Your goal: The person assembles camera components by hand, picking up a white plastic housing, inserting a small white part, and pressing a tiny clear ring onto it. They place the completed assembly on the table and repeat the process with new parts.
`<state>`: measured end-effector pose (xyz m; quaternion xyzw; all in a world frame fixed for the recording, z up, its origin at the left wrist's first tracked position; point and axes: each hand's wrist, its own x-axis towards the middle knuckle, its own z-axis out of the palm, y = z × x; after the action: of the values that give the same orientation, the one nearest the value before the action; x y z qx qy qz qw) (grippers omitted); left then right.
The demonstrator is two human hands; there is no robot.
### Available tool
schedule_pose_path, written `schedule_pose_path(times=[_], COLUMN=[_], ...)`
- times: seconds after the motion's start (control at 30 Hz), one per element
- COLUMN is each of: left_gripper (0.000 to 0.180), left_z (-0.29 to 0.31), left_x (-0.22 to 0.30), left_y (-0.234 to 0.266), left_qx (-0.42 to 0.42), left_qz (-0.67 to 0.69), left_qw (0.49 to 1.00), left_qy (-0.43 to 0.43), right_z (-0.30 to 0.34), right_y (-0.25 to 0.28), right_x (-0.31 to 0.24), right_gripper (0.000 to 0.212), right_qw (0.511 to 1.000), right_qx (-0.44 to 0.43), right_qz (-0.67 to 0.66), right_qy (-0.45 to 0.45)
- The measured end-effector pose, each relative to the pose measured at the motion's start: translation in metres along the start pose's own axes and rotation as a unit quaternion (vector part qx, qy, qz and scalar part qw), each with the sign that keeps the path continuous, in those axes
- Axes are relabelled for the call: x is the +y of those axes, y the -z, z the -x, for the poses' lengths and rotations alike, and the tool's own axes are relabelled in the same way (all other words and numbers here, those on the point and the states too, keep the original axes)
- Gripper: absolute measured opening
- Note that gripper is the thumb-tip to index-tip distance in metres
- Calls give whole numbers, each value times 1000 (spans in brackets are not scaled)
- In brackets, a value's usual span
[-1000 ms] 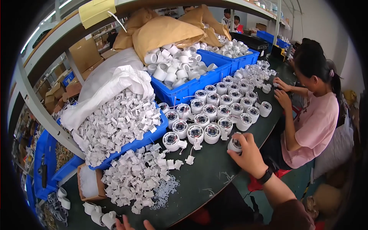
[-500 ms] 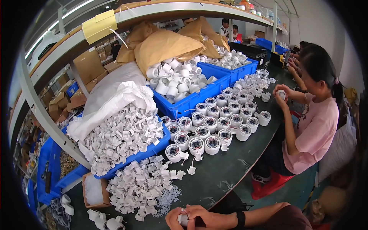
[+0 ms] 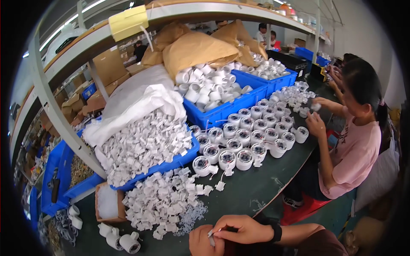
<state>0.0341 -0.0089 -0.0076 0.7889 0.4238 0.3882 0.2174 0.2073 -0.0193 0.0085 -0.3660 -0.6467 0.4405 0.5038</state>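
At the bench's near edge my left hand [image 3: 205, 242] is closed around a small white plastic part [image 3: 211, 240], mostly hidden by the fingers. My right hand [image 3: 244, 229], with a black band at the wrist, meets it from the right. Its thumb and forefinger pinch a thin white end at the top of that part; whether this is a wire or a tab I cannot tell. Just beyond lie a heap of white plastic clips [image 3: 158, 198] and a scatter of translucent washers [image 3: 191, 218].
White round housings with circuit boards [image 3: 244, 159] stand in rows mid-bench. Behind are blue bins [image 3: 222, 112] of white cups. A bin of clips [image 3: 147, 143] stands left, beside a small carton [image 3: 121, 212] and several white housings [image 3: 130, 242]. At right a co-worker [image 3: 356, 145] handles parts.
The view has shifted, so the bench appears further right. My right fingers have moved to the part's top in a pinch, and my left hand covers more of it. The co-worker's hands have moved apart.
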Motion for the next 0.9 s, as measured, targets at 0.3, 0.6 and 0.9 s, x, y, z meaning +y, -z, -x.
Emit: schedule_pose_path(times=[0.3, 0.6, 0.9], left_gripper=[15, 13, 9], left_z=[-13, -8, 0], left_x=[-5, -10, -16], left_y=[11, 20, 21], left_qx=[-9, -30, 1], left_qz=[93, 143, 153], left_qw=[993, 988, 986], left_qy=[66, 43, 66], right_z=[-5, 1, -37], right_y=[-17, -24, 33], right_x=[15, 7, -14], right_gripper=[9, 7, 23], right_qw=[990, 956, 975], right_qx=[97, 91, -53], right_qz=[-24, -180, 211], right_qy=[-95, -214, -37])
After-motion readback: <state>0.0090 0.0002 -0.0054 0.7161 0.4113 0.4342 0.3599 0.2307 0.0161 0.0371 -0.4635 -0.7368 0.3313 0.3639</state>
